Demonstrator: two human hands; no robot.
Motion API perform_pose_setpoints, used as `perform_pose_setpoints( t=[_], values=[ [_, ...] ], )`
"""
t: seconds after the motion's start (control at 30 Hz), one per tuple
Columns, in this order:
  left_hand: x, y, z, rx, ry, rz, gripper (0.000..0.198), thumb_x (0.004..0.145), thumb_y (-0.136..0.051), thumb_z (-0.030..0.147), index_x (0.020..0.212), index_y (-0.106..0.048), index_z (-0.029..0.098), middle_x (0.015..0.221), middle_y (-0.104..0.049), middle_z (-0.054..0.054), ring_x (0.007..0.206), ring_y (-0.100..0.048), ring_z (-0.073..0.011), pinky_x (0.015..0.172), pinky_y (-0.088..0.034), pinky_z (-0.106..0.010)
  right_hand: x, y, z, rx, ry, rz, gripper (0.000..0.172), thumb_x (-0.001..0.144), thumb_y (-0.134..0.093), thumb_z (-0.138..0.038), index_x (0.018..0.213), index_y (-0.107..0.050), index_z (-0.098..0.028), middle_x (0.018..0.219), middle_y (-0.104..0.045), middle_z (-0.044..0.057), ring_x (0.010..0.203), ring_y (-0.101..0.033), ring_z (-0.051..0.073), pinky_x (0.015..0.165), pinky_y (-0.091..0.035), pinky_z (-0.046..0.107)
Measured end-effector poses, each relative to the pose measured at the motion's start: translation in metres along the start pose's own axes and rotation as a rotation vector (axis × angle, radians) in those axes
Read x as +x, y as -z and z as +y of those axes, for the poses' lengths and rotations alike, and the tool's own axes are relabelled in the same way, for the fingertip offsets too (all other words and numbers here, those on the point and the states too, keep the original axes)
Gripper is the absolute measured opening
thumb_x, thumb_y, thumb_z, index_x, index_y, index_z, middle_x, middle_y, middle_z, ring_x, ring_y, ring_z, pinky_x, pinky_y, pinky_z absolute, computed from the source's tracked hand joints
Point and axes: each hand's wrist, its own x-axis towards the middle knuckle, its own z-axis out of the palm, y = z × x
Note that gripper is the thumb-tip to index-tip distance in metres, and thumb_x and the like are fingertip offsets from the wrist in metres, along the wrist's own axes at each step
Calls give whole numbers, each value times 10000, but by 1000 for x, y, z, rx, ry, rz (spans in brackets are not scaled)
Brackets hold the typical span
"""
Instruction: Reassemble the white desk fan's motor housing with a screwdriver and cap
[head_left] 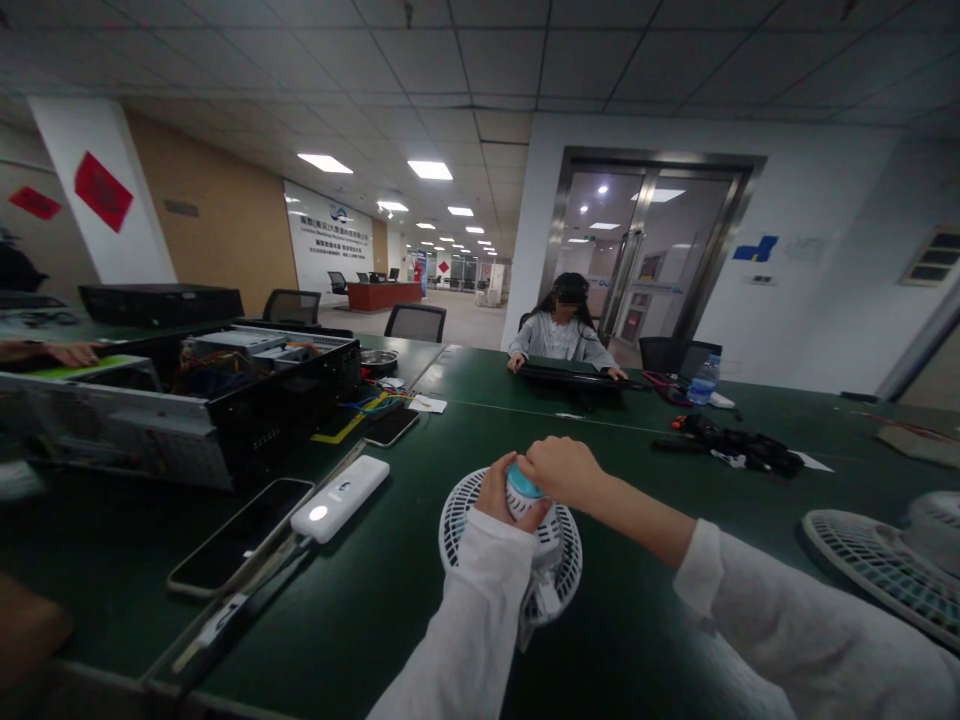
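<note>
A small white desk fan [510, 540] with a round wire grille lies face up on the dark green table [390, 620]. At its centre is a hub with a pale blue and white cap [523, 490]. My left hand [501, 497] wraps the near side of that cap, fingers curled around it. My right hand [562, 470] comes in from the right and presses over the cap's top, its fingers meeting the left hand. Both white sleeves cover my forearms partly, and the left one hides the lower part of the grille.
A second fan grille [877, 570] lies at the right edge. Left of my hands are a white power bank [339, 498], several phones and an open computer case [277, 400]. A co-worker's hand [71, 353] is at far left. A seated person faces me across the table, behind a keyboard.
</note>
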Motion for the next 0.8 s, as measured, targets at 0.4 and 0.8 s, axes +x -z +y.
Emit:
perform_pose_setpoints(
  t=[0.4, 0.8],
  values=[
    [-1, -6, -5, -27, -41, 29, 670, 581, -718, 305, 1182, -453, 174, 1135, -570, -113, 1055, -547, -271, 936, -425, -447, 1, 14, 32, 76, 400, -46, 240, 769, -624, -258, 1000, -645, -199, 1049, -604, 62, 927, -594, 190, 756, -432, 257],
    [2, -2, -12, -18, -76, -15, 679, 585, -698, 317, 1192, -446, 147, 1155, -571, -134, 1063, -551, -287, 924, -435, -440, -2, 3, -6, -34, 35, 10, 405, 910, -310, -260, 904, -674, -81, 866, -666, 222, 813, -654, 297, 636, -476, 364]
  ],
)
